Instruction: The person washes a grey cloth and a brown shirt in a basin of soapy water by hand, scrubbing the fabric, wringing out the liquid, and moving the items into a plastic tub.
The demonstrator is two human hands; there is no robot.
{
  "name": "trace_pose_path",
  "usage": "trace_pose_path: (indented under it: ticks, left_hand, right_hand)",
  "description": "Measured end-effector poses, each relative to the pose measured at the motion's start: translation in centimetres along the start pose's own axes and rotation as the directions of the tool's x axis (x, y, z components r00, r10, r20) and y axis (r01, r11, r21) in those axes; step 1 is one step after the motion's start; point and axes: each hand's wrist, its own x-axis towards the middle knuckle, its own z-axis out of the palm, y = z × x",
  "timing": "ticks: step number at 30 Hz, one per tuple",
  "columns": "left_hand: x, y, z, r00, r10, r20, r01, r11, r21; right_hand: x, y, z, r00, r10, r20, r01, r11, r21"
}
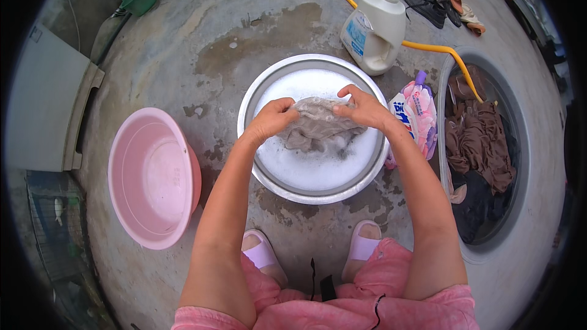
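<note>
A wet greyish-brown cloth [318,123] is stretched between my two hands over a round metal basin [249,113] filled with white suds. My left hand [272,120] is closed on the cloth's left end, thumb on top. On the other end, my right hand [365,110] pinches the cloth, its index finger raised and bent. The lower folds of the cloth hang into the foam, where a darker patch shows at the right. What kind of garment it is, I cannot tell.
At left stands a pink plastic basin [153,177]. Beyond the metal basin are a white detergent jug [382,24] and a pink-purple pouch [419,110]. A grey tub [520,116] at right holds brown garments [480,143]; a yellow hose [428,47] runs into it. Several shoes [434,0] lie far right.
</note>
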Motion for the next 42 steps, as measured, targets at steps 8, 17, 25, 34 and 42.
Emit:
trace_pose_path:
  ticks: [8, 17, 25, 34, 42]
  left_hand:
    - [0.3, -4.9, 6.5, 0.987, -0.151, -0.054, 0.138, 0.628, 0.766]
    - [1.3, -7.3, 7.2, 0.978, 0.126, -0.164, 0.046, 0.643, 0.765]
    - [0.2, 1.6, 2.2, 0.979, 0.137, -0.151, -0.193, 0.861, -0.47]
    - [-3.3, 6.6, 1.8, 0.874, 0.485, -0.004, -0.382, 0.684, -0.621]
    - [-1.5, 4.8, 4.3, 0.908, 0.341, -0.244, -0.402, 0.543, -0.737]
  right_hand:
    - [-1.2, 4.7, 10.6, 0.979, 0.013, 0.202, 0.118, 0.776, -0.62]
    - [0.8, 4.4, 8.9, 0.983, 0.035, 0.182, 0.016, 0.962, -0.273]
    - [0.9, -0.9, 0.6, 0.996, -0.083, 0.031, 0.04, 0.734, 0.678]
    - [-3.6, -10.6, -4.4, 0.926, -0.236, -0.294, 0.369, 0.412, 0.833]
    - [-5.7, -12.7, -4.0, 0.863, -0.251, -0.439, 0.502, 0.525, 0.687]
